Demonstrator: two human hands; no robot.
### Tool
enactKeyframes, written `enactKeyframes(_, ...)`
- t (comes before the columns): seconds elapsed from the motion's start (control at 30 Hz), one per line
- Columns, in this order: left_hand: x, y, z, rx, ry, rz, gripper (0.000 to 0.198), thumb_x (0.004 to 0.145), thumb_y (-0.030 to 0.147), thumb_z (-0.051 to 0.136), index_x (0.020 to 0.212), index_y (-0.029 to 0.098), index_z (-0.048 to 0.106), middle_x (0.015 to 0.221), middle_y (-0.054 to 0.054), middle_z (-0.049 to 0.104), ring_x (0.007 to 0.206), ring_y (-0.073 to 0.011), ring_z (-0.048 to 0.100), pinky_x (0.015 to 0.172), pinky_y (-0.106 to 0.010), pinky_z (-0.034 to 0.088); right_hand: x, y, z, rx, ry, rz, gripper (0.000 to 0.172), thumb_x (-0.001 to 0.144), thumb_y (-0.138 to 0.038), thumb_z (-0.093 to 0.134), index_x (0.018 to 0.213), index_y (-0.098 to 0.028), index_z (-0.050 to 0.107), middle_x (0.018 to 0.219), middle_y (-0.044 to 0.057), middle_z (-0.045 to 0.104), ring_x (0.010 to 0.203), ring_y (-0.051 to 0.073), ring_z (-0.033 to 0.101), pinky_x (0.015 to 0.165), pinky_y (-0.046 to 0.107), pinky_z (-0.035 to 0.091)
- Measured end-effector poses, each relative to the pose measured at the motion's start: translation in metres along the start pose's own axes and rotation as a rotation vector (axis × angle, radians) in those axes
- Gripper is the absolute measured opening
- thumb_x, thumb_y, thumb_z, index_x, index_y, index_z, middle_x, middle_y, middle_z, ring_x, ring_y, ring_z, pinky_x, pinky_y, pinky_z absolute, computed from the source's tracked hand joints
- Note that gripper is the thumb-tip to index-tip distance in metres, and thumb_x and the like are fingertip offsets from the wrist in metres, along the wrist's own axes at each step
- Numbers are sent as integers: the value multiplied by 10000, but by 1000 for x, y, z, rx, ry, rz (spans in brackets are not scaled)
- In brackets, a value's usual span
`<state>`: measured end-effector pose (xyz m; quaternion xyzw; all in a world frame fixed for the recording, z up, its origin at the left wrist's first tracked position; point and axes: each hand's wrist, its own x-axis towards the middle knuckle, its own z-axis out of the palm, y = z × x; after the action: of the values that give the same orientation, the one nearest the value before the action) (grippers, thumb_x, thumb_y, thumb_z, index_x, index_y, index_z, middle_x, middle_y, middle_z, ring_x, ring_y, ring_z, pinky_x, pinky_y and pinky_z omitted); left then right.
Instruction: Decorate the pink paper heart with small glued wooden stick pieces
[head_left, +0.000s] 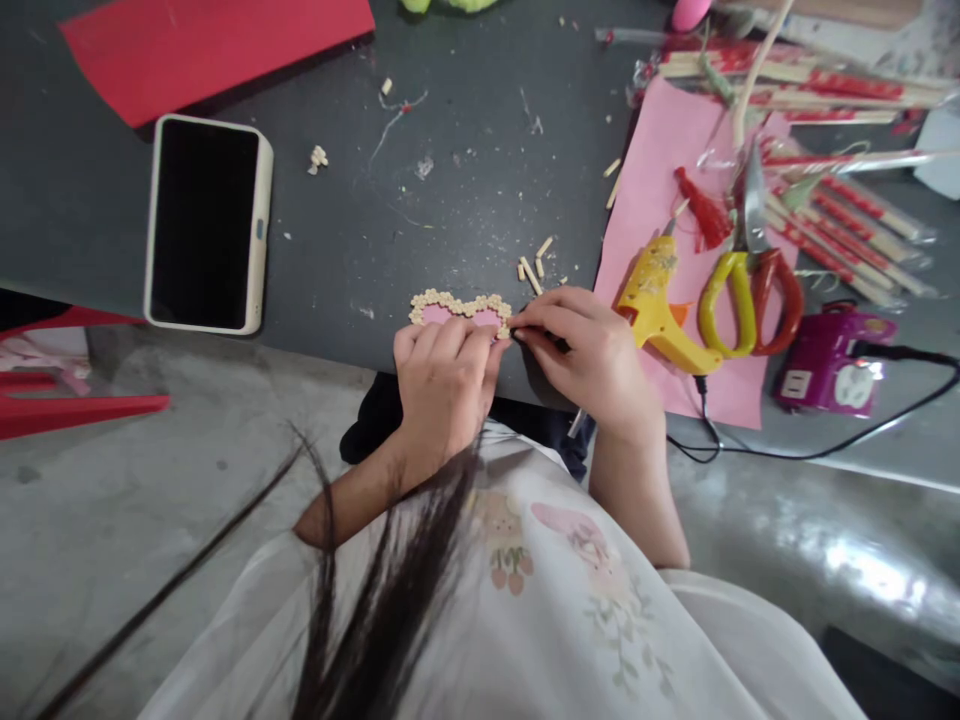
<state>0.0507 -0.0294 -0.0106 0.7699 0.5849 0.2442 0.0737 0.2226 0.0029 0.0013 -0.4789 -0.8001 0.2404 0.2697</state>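
A small pink piece (433, 316) with a wavy border of short pale stick bits (459, 303) lies at the table's front edge. My left hand (444, 375) covers its lower part, fingers bent over it and holding it down. At the border's right end, my right hand (589, 345) has thumb and forefinger pinched together. Whatever sits between those fingertips is too small to make out. Just above my right hand lie several loose cut stick pieces (531, 274). A yellow glue gun (654, 300) rests to the right on a pink sheet (637, 205).
Scissors (752, 260) with yellow and red handles and a red tassel (703, 210) lie beyond the glue gun. Wrapped sticks (840, 220) and a purple box (836, 360) with a black cable are farther right. A white-framed device (206, 225) and red card (217, 45) occupy the left.
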Motion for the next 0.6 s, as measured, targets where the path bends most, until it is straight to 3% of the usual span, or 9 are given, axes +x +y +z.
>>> enactKeyframes(0.6,-1,-1,0,-18,-8,0,118,936,302,571,947,228,663,868,-25,680,823,-196,584,837,-379,349,-1,1,2,-20,27,-9,188,925,-129,530,961,-194,703,925,69,686,885,199,636,780,346,530)
